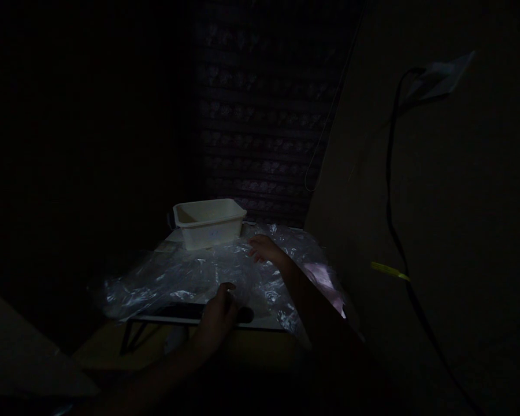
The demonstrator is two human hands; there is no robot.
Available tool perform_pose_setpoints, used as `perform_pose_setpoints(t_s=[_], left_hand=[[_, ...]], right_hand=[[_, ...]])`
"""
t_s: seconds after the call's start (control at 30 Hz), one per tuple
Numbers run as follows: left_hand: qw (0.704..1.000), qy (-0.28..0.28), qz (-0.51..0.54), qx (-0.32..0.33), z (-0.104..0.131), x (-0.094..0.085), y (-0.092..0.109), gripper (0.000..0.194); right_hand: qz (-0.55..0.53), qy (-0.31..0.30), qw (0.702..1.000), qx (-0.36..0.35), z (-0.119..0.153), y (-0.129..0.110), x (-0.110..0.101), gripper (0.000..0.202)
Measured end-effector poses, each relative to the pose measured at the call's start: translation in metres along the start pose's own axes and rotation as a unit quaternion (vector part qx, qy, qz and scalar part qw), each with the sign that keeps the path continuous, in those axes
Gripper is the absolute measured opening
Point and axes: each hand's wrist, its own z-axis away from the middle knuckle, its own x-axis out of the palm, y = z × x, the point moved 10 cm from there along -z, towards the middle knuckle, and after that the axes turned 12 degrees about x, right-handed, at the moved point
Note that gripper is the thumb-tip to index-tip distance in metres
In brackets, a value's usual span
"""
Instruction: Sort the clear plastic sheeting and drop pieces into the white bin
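The light is very dim. My right hand (265, 249) hovers over or rests on crumpled clear plastic sheets (238, 263), its fingers apart and pointing left; whether it touches them is hard to tell. Closer to me, my left hand (219, 315) is at the front edge of a small table (264, 321), its fingers curled. What those fingers hold, if anything, is lost in the dark. Behind my left hand a long dark object or slot (245, 315) runs along the table edge. A cream plastic tub (212, 233) stands upright at the back left of the table.
A pinkish sheet (323, 280) lies at the table's right side. On the right wall a black cable (390, 190) hangs from a socket plate (437, 81), with a yellow tag (387, 270) on it. A patterned curtain or blind (260, 127) hangs behind.
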Motion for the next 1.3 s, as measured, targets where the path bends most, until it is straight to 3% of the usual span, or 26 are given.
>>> perform_pose_setpoints(t_s=[0.1,0.2,0.33,0.5,0.6,0.73,0.87,1.07,1.3], left_hand=[[0.996,0.058,0.054,-0.044,0.0,-0.01,-0.015,0.024],[0.987,0.091,0.114,-0.065,0.003,-0.014,-0.022,0.024],[0.983,0.085,0.152,-0.058,0.005,-0.01,-0.02,0.026],[0.989,0.062,0.126,-0.041,0.005,-0.005,-0.011,0.026],[0.993,0.037,0.105,-0.029,0.004,-0.003,-0.004,0.021],[0.999,0.0,0.034,0.011,0.005,-0.004,0.007,0.021],[0.992,-0.071,-0.075,0.072,0.009,0.002,0.028,0.031],[0.922,-0.184,-0.255,0.224,0.025,0.027,0.067,0.046],[0.873,-0.243,-0.321,0.274,0.039,0.044,0.066,0.052]], right_hand=[[0.037,0.057,0.997,0.021,0.0,0.008,-0.019,0.015],[0.086,0.067,0.991,0.075,0.002,0.022,-0.026,0.017],[0.107,0.016,0.99,0.085,0.007,0.03,-0.013,0.014],[0.096,-0.035,0.991,0.084,0.006,0.032,0.006,0.011],[0.079,-0.073,0.987,0.116,0.005,0.041,0.015,0.011],[0.049,-0.137,0.984,0.105,0.007,0.04,0.026,0.008],[0.059,-0.127,0.985,0.103,0.009,0.041,0.023,0.007],[0.141,-0.09,0.983,0.075,0.006,0.04,0.019,0.014],[0.223,-0.045,0.974,0.01,0.003,0.029,0.018,0.017]])
